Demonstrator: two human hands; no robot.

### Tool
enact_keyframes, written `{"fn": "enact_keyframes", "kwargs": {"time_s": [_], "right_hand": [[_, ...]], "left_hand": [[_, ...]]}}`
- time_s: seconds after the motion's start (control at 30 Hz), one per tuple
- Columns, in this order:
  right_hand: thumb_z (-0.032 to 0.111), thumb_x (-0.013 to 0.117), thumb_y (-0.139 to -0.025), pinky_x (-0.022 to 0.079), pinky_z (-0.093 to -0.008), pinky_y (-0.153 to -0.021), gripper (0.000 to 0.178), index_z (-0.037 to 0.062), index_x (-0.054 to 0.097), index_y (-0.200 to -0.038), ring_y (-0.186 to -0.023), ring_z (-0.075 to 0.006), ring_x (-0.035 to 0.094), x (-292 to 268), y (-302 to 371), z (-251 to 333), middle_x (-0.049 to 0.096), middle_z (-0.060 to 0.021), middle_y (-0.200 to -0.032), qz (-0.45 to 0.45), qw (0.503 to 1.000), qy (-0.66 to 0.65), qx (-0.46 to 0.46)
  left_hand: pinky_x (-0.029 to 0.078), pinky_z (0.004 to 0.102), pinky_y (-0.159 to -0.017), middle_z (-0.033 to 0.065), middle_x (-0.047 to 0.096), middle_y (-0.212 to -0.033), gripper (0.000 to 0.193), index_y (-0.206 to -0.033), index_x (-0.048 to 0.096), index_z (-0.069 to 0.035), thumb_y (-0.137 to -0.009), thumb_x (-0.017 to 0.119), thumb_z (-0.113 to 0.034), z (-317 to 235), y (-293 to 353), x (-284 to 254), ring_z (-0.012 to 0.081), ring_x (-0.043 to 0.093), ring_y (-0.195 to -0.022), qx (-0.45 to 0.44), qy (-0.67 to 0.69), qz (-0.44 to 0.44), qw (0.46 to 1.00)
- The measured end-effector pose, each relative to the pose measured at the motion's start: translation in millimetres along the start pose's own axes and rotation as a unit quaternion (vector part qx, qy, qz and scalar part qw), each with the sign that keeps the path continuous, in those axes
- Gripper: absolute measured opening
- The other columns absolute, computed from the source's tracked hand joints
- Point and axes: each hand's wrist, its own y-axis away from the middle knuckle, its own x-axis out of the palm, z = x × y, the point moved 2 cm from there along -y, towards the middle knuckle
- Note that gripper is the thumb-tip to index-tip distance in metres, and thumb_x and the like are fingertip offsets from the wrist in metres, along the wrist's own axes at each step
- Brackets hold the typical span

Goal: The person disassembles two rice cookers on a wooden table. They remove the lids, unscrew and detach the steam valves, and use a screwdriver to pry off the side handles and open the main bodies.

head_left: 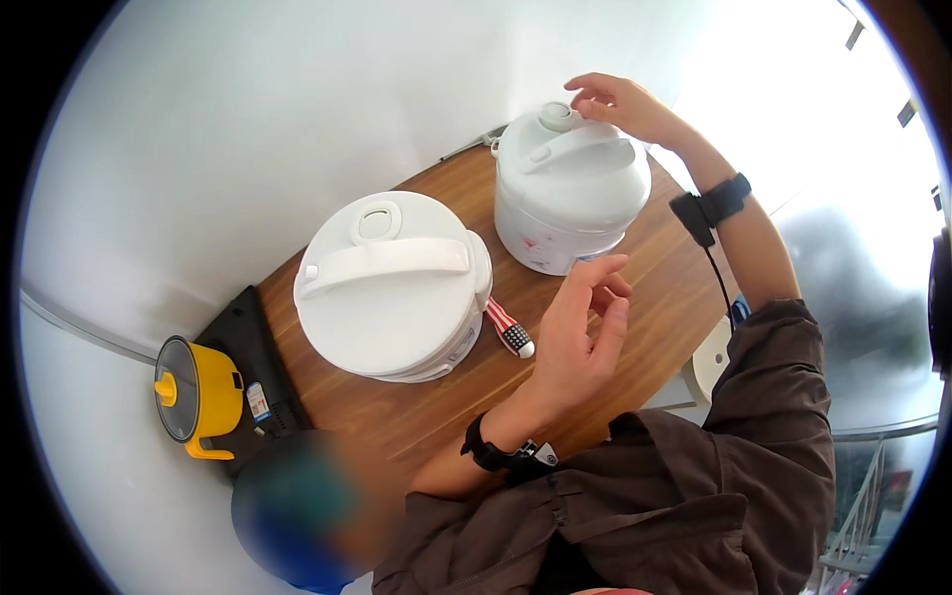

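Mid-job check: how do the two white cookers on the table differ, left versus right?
The left cooker appears larger in view; the right cooker appears smaller.
The left cooker's lid looks broad and flat; the right cooker's looks domed.
The right cooker shows pink decoration; the left cooker's visible side shows none.
The right hand is by the right cooker's lid; no hand is over the left cooker.
Both stand upright, lids closed.

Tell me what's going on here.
A person's right hand is at the top of the flower-patterned white rice cooker; whether it touches cannot be told. Their left hand, half-open and empty, is near that cooker's lower front. It and the plainer white rice cooker to its left stand closed on the wooden table; a yellow lidded pot sits farther left.
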Motion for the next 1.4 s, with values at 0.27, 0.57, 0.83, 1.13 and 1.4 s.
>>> {"fn": "enact_keyframes", "kwargs": {"time_s": [0.27, 0.57, 0.83, 1.13, 1.4], "right_hand": [[0.026, 0.087, -0.082, 0.049, -0.0389, -0.103, 0.066, 0.0034, 0.054, -0.135, -0.119, -0.0273, 0.062, 28.8, 47.7, -5.5, 0.066, -0.0154, -0.123, -0.100, 0.993, -0.052, -0.024], [0.015, 0.089, -0.076, 0.048, -0.0361, -0.101, 0.075, 0.0011, 0.049, -0.138, -0.113, -0.0235, 0.062, 32.5, 48.2, 3.4, 0.068, -0.0101, -0.114, -0.145, 0.979, -0.142, 0.011], [0.022, 0.091, -0.077, 0.050, -0.0358, -0.099, 0.073, -0.0005, 0.051, -0.133, -0.108, -0.0230, 0.065, 54.3, 9.8, 4.7, 0.070, -0.0129, -0.111, -0.178, 0.975, -0.130, -0.007], [0.030, 0.093, -0.073, 0.051, -0.0372, -0.098, 0.079, -0.0013, 0.052, -0.133, -0.108, -0.0262, 0.066, 60.9, -3.9, -4.6, 0.071, -0.0140, -0.114, -0.215, 0.971, -0.101, -0.010], [0.038, 0.091, -0.075, 0.053, -0.0396, -0.099, 0.078, 0.0000, 0.055, -0.133, -0.113, -0.0293, 0.067, 67.5, -22.4, -13.7, 0.072, -0.0142, -0.119, -0.250, 0.964, -0.082, -0.035]], "left_hand": [[0.051, 0.0291, -0.081, 0.0097, 0.064, -0.108, 0.041, -0.140, 0.052, -0.002, -0.099, 0.057, 0.000, -2.3, 3.8, 5.2, 0.0121, 0.059, -0.082, 0.017, -0.006, 0.004, 1.000], [0.051, 0.0281, -0.079, 0.0094, 0.064, -0.104, 0.040, -0.136, 0.054, -0.001, -0.096, 0.058, 0.003, -5.8, 9.0, 15.3, 0.0130, 0.060, -0.081, 0.040, -0.050, 0.026, 0.998], [0.051, 0.0289, -0.077, 0.0107, 0.063, -0.102, 0.042, -0.134, 0.055, 0.000, -0.094, 0.059, 0.006, -4.9, 23.5, 18.1, 0.0158, 0.061, -0.083, 0.063, -0.104, 0.058, 0.991], [0.052, 0.0301, -0.076, 0.0121, 0.063, -0.105, 0.044, -0.134, 0.056, -0.003, -0.091, 0.061, 0.010, 13.3, 60.3, 19.0, 0.0203, 0.062, -0.085, 0.037, -0.150, 0.101, 0.983], [0.055, 0.0322, -0.077, 0.0128, 0.063, -0.105, 0.034, -0.125, 0.062, -0.002, -0.093, 0.061, 0.009, -2.4, 87.0, -5.1, 0.0226, 0.065, -0.089, 0.033, -0.259, 0.091, 0.961]]}}
